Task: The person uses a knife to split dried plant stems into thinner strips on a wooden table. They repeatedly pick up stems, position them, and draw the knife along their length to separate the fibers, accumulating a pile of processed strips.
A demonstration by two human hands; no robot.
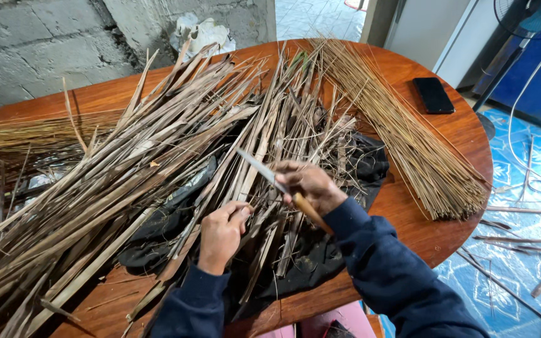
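While right hand (311,184) grips knife (269,175) (phone (433,95) aside).

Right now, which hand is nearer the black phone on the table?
Right. The right hand, gripping a knife, sits down-left of the phone across bare tabletop. The left hand, pinching a dry leaf strip, lies farther left and lower.

Two hands work here: one left hand (221,233) and one right hand (311,186). One knife (277,183) shows. One black phone (433,95) lies at two o'clock. One bundle of thin sticks (402,131) lies at three o'clock. The dry leaves (133,156) are too many to count.
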